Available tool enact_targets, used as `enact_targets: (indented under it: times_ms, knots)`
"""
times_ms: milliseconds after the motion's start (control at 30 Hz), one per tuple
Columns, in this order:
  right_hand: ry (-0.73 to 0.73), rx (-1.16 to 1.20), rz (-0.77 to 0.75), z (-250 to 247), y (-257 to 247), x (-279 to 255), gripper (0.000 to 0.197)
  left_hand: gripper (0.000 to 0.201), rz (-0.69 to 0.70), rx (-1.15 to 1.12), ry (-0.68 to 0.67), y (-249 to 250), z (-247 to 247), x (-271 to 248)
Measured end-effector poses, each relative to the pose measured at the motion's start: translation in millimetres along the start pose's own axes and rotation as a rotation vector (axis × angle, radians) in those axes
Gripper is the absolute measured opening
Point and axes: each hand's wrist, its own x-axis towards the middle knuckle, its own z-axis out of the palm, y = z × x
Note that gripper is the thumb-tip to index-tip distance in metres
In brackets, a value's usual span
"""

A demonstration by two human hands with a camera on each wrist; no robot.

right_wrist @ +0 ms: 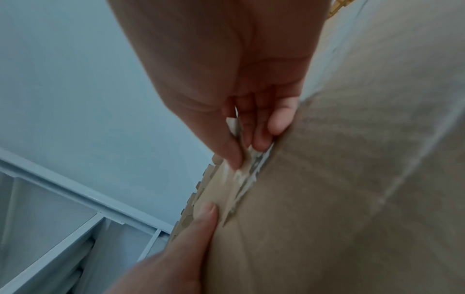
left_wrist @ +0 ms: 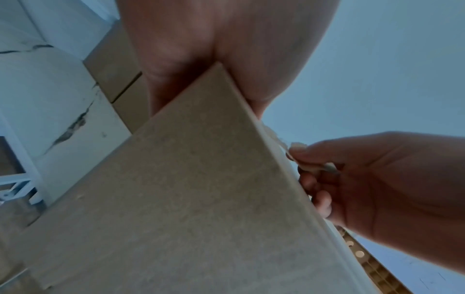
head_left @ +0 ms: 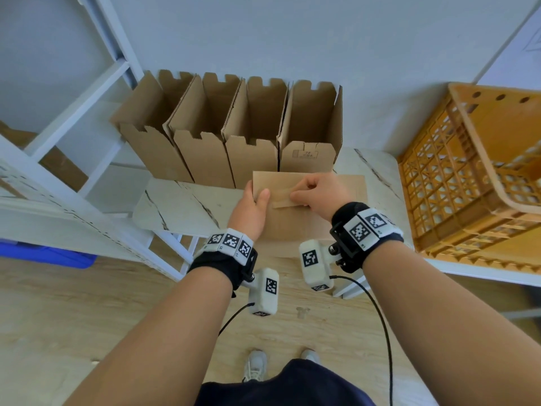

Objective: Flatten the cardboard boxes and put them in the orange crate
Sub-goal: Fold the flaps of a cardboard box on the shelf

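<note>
While my left hand [head_left: 252,207] grips the near-left edge of the sealed box [head_left: 316,218], thumb flat on top, I should peel the tape [head_left: 285,197] low and steadily. My right hand [head_left: 320,193] pinches its lifted end at the top middle. Well to the right, the orange crate [head_left: 433,183] waits.
</note>
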Motion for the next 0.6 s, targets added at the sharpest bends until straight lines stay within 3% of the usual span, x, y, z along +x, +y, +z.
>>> enact_targets:
  times_ms: [100,167,333,600]
  knots:
    - [0.050,-0.041,-0.020,-0.5,-0.4,1.7,0.003,0.047,0.000,0.076,0.018,3.7,3.4,5.8]
    - [0.082,-0.049,-0.026,-3.9,1.4,1.8,0.010,0.049,-0.014,0.116,0.018,4.7,5.9,10.2]
    - [0.109,0.096,0.061,-15.8,15.3,-2.7,0.017,0.053,-0.013,0.173,0.006,1.0,21.0,9.5]
    - [0.201,0.215,0.045,-20.1,26.2,-15.4,0.013,0.051,0.021,0.186,0.030,1.3,28.2,2.6]
